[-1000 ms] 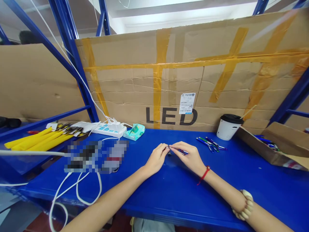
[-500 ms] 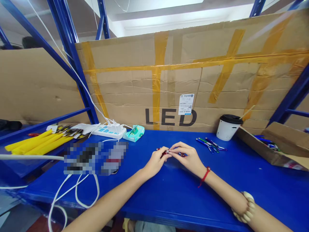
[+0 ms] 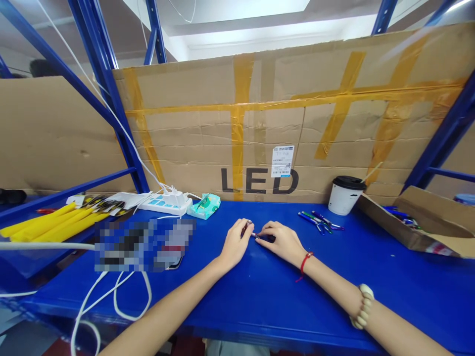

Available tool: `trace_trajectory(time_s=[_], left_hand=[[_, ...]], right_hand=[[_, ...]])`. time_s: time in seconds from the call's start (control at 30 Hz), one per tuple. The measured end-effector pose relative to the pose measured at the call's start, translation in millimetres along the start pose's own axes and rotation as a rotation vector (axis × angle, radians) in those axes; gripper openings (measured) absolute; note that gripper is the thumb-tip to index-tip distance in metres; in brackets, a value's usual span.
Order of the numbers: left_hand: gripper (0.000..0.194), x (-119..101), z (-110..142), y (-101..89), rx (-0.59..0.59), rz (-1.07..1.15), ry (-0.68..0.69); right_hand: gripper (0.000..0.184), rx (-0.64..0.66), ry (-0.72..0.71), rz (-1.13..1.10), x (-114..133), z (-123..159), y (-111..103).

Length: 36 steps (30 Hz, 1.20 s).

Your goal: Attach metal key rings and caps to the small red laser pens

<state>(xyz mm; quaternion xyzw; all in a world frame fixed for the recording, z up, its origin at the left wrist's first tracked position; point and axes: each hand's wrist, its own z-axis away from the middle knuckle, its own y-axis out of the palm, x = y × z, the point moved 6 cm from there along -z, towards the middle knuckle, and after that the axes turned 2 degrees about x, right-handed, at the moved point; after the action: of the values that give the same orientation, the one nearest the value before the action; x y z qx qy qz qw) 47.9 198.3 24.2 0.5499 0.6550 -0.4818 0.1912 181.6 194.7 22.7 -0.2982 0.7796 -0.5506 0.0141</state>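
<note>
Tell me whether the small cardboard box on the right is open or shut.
Open: the top of the box is uncovered, and blue pens show inside.

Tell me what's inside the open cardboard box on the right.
Blue pen-like pieces show inside, with a little green among them. The box's near wall hides whatever lies lower down.

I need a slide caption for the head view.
Left hand and right hand holding small parts over a blue table, with pens and a lidded cup nearby.
</note>
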Motion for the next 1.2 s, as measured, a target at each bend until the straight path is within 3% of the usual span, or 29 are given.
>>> trace_trajectory(time_s=[0.17,0.3,0.5,0.77,1.0,1.2], left_hand=[[0.021,-7.0,0.7,5.3,0.067,-0.041,0.073],[0.018,-6.5,0.1,6.7,0.099,0.059,0.066],[0.016,-2.5,1.6,10.3,0.154,0.063,0.012],[0.017,-0.6,0.5,14.4,0.199,-0.061,0.076],[0.023,-2.8,6.0,16.9,0.240,-0.074,0.125],[0.021,-9.6,12.0,19.4,0.325,-0.136,0.162]], right_hand=[[0.009,-0.050,0.076,-0.215,-4.5,-1.7,-1.2],[0.023,-0.068,0.150,-0.355,-18.3,-2.1,-8.1],[0.038,-0.102,0.205,-0.762,-27.3,-2.5,-18.2],[0.025,-0.098,0.020,-0.782,-10.1,-2.7,-24.0],[0.029,0.101,0.194,-0.904,-16.8,-1.0,-11.9],[0.021,0.207,0.194,-0.848,-10.8,3.1,-13.4]])
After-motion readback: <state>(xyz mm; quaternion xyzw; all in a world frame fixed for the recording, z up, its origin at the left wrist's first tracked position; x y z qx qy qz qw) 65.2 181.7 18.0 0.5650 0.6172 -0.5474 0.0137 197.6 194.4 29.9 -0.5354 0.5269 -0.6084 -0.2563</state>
